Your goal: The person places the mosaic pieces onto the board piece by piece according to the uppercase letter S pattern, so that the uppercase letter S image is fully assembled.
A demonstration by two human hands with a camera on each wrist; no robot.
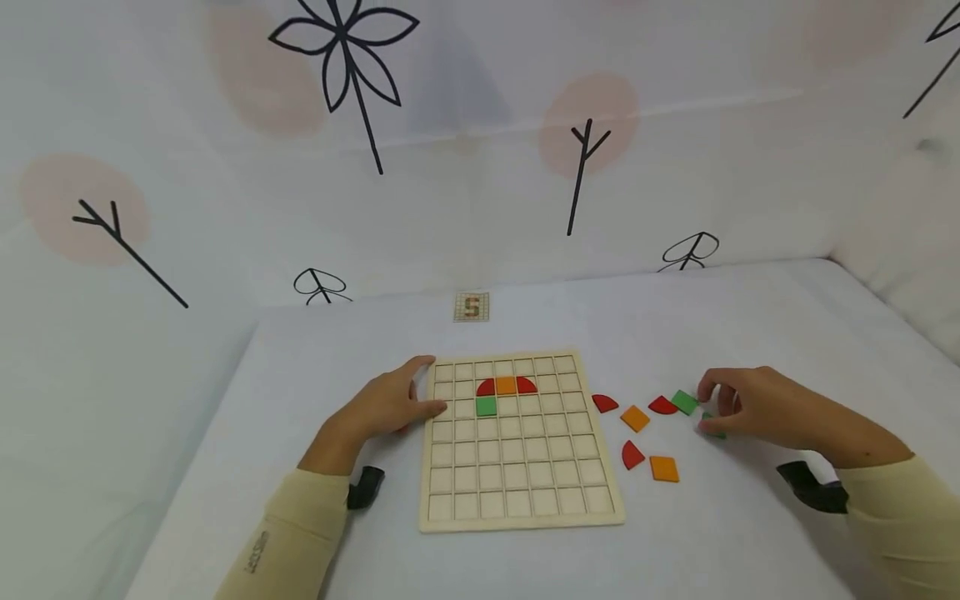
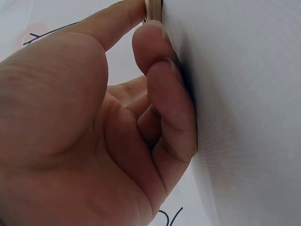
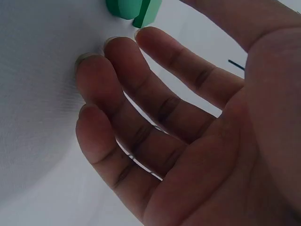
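In the head view my left hand [image 1: 390, 400] grips the left edge of a wooden grid board [image 1: 517, 479], its thumb over the rim. The left wrist view shows the other fingers curled low beside the board's edge [image 2: 153, 10]. On the board lie an orange square tile [image 1: 506, 385] between two red quarter-circle tiles [image 1: 486, 387], and a green square tile [image 1: 486, 406] below the left one. My right hand [image 1: 757, 408] hovers with thumb and index apart over a partly hidden green tile [image 1: 719, 435]. Another green tile [image 1: 685, 402] lies by its index finger.
Right of the board lie loose red quarter-circle tiles [image 1: 632, 455] and orange square tiles [image 1: 663, 468]. A small pattern card [image 1: 472, 307] with an S-like figure lies behind the board. A white patterned cloth [image 1: 465, 192] rises at the back of the table.
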